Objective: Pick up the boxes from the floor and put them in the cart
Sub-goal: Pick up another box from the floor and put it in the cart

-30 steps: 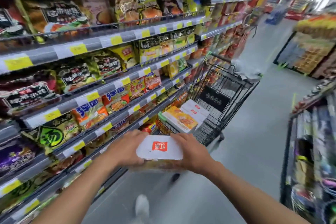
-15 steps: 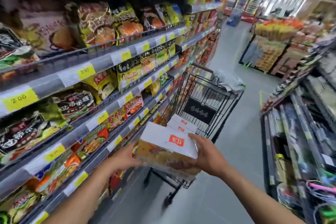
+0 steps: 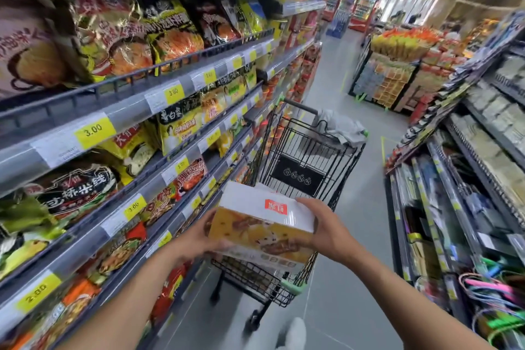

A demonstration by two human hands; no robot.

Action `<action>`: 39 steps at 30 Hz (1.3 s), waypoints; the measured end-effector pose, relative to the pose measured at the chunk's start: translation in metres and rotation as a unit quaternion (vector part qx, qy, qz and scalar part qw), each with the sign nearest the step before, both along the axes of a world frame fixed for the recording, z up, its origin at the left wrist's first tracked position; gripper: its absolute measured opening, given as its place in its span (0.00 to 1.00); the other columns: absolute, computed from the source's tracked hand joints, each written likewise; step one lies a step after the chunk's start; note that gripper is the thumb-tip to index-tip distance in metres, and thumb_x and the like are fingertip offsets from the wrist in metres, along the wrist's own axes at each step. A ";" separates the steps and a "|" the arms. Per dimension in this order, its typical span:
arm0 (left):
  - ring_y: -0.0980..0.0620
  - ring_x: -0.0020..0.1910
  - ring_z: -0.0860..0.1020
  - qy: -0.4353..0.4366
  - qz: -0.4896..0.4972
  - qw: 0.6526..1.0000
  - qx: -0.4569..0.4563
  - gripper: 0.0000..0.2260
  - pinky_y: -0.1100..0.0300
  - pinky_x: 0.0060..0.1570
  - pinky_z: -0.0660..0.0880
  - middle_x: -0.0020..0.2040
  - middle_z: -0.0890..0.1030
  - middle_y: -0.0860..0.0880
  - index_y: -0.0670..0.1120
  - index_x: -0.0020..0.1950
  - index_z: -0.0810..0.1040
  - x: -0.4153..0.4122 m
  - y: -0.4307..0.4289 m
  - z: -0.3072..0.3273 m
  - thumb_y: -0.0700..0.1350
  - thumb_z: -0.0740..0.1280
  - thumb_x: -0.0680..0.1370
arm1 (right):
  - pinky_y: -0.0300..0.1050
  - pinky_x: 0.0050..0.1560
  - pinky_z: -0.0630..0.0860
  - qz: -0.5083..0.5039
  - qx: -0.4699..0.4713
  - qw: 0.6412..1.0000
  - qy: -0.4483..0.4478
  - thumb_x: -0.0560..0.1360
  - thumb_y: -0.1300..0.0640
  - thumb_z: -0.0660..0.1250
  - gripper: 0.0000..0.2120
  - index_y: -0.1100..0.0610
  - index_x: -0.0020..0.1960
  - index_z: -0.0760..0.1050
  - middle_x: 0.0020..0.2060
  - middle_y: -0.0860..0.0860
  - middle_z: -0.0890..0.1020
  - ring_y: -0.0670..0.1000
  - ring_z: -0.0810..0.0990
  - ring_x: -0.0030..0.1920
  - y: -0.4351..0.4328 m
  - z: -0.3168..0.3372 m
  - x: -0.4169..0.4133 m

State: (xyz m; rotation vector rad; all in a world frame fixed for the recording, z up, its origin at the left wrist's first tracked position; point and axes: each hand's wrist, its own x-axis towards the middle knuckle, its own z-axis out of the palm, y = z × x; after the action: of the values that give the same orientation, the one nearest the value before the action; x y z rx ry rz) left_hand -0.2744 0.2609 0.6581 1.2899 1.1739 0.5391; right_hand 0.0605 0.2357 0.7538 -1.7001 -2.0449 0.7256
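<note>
Head view puts you in an aisle with stocked shelves on your left and a black wire cart straight ahead on the grey floor. You hold a white and yellow box over the cart's near end, tilted, clamped between both palms: your left hand cups its left end, your right hand grips its right end.

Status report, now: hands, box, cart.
Left hand and right hand both grip box. Box held over near end of cart. Nothing blocking the basket.
</note>
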 end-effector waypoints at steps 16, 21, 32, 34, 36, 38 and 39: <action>0.44 0.54 0.84 -0.065 0.114 0.987 -0.088 0.45 0.50 0.49 0.83 0.73 0.66 0.54 0.57 0.81 0.56 0.083 0.112 -0.002 0.51 0.79 0.72 | 0.65 0.63 0.77 -0.229 -0.272 0.831 0.427 0.75 0.37 0.68 0.29 0.58 0.65 0.74 0.57 0.56 0.85 0.58 0.84 0.57 0.087 -0.087 0.033; 0.46 0.40 0.85 -0.008 0.161 0.983 -0.089 0.40 0.48 0.45 0.84 0.75 0.68 0.43 0.57 0.79 0.53 0.132 0.175 -0.013 0.51 0.76 0.76 | 0.54 0.54 0.81 -0.257 -0.292 0.830 0.398 0.83 0.50 0.63 0.17 0.59 0.67 0.70 0.57 0.60 0.80 0.58 0.84 0.47 0.142 -0.113 0.063; 0.41 0.80 0.59 0.205 0.182 0.957 -0.093 0.54 0.43 0.74 0.64 0.83 0.49 0.46 0.46 0.83 0.40 0.199 0.254 -0.096 0.69 0.70 0.73 | 0.44 0.34 0.74 -0.288 -0.420 0.798 0.322 0.84 0.52 0.62 0.25 0.62 0.76 0.61 0.42 0.59 0.74 0.50 0.71 0.30 0.213 -0.175 0.122; 0.42 0.81 0.55 0.224 0.187 0.949 -0.123 0.54 0.42 0.75 0.61 0.84 0.49 0.46 0.47 0.83 0.39 0.203 0.257 -0.116 0.69 0.70 0.72 | 0.45 0.33 0.73 -0.266 -0.451 0.804 0.280 0.84 0.53 0.61 0.25 0.62 0.76 0.60 0.38 0.55 0.73 0.50 0.69 0.32 0.217 -0.187 0.127; 0.42 0.80 0.57 0.232 0.201 0.941 -0.143 0.53 0.43 0.75 0.63 0.83 0.51 0.46 0.47 0.84 0.44 0.205 0.254 -0.122 0.66 0.72 0.72 | 0.45 0.33 0.73 -0.258 -0.480 0.801 0.248 0.84 0.51 0.61 0.27 0.60 0.78 0.57 0.34 0.53 0.73 0.49 0.70 0.30 0.217 -0.204 0.128; 0.41 0.77 0.64 0.240 0.212 0.934 -0.157 0.48 0.46 0.70 0.69 0.82 0.58 0.47 0.48 0.83 0.51 0.207 0.254 -0.126 0.62 0.74 0.73 | 0.45 0.34 0.74 -0.234 -0.492 0.807 0.227 0.83 0.53 0.62 0.22 0.61 0.74 0.64 0.32 0.54 0.74 0.49 0.72 0.27 0.217 -0.222 0.134; 0.40 0.73 0.70 0.242 0.217 0.931 -0.164 0.44 0.48 0.64 0.74 0.80 0.64 0.47 0.49 0.82 0.55 0.207 0.254 -0.129 0.61 0.74 0.74 | 0.44 0.33 0.75 -0.224 -0.498 0.809 0.218 0.83 0.56 0.62 0.16 0.61 0.68 0.70 0.31 0.54 0.75 0.49 0.73 0.25 0.217 -0.229 0.134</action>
State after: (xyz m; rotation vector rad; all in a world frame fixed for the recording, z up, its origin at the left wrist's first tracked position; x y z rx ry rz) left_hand -0.0676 0.5146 0.5288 0.8920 1.9009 0.3199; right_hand 0.1947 0.4526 0.5249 -2.0812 -0.8518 1.9895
